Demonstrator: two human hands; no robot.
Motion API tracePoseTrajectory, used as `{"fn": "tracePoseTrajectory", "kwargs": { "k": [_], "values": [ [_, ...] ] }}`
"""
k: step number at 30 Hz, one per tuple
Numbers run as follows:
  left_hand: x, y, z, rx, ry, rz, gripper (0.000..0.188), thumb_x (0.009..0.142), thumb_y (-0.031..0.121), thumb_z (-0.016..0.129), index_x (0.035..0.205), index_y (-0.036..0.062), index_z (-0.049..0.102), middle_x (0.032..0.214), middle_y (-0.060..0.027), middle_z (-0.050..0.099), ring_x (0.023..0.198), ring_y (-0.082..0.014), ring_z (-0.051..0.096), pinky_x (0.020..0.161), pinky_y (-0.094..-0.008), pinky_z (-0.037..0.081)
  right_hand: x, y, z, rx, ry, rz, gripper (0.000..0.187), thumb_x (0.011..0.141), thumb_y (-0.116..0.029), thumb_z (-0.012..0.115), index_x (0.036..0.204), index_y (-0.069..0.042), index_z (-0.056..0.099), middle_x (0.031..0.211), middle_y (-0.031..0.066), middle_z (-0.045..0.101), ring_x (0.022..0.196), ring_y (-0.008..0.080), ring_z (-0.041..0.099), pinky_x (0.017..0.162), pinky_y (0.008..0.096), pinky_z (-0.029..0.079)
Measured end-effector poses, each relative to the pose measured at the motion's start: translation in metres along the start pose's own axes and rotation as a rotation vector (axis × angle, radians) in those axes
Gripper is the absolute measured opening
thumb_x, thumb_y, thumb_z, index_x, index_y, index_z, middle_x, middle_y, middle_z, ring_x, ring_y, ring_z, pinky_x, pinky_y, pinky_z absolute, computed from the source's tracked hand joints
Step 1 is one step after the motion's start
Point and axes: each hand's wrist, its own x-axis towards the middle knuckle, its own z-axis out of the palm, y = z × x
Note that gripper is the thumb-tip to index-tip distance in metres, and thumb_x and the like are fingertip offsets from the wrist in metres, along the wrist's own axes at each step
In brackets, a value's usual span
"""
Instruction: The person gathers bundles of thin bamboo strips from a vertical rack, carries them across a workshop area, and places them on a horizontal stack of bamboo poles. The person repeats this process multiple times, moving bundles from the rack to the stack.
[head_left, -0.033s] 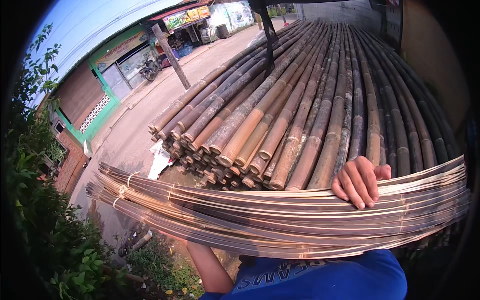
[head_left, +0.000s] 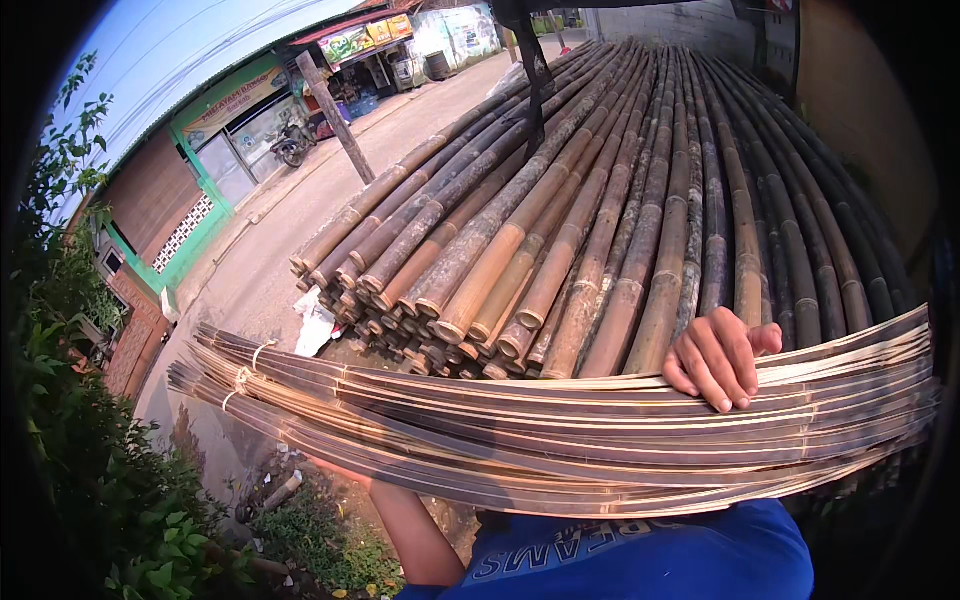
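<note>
A bundle of split bamboo strips (head_left: 560,430) is being held crosswise in front of the blue shirt (head_left: 660,560), with the near ends of the stacked bamboo poles (head_left: 650,230) being partly covered by it. The splitting and gathering are apparently being shown as done: near the left end, strips are being kept together by pale ties (head_left: 243,379). The carrying is seemingly being left unfinished, since the bundle is being borne by the person and not yet being set down.

Its upper edge is being gripped by the right hand (head_left: 718,360), with bent fingers being laid over the strips. The left hand (head_left: 338,472) is mostly being hidden beneath the bundle, so whether it is being closed or kept flat cannot be told; only the forearm (head_left: 420,535) is being shown plainly. The bundle's right end is being blurred into the dark rim, where no tie is being made out.
</note>
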Motion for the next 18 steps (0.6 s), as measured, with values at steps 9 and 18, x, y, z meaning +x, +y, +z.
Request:
{"fn": "tracePoseTrajectory", "kwargs": {
  "k": [9, 18],
  "values": [
    [0.286, -0.047, 0.140, -0.140, -0.109, 0.063, 0.052, 0.109, 0.039, 0.041, 0.149, 0.0054, 0.046, 0.149, -0.0147, 0.053, 0.129, -0.0290, 0.057, 0.107, -0.0406, 0.052, 0.084, 0.008, -0.210, -0.161, 0.103, 0.120, 0.043, 0.097, -0.046, 0.059, 0.077, -0.012, 0.075, 0.070, 0.0047, 0.075, 0.079, 0.0188, 0.075, 0.092, 0.0387, 0.046],
    [0.481, -0.094, 0.286, -0.411, -0.243, -0.037, 0.055, 0.110, 0.040, 0.039, 0.153, 0.0057, 0.044, 0.152, -0.0155, 0.051, 0.130, -0.0307, 0.057, 0.106, -0.0429, 0.053, 0.064, 0.033, -0.391, 0.016, 0.664, -0.122, 0.056, 0.105, -0.043, 0.039, 0.071, -0.013, 0.071, 0.065, 0.0015, 0.070, 0.073, 0.0163, 0.069, 0.093, 0.0378, 0.045]
  ]
}}
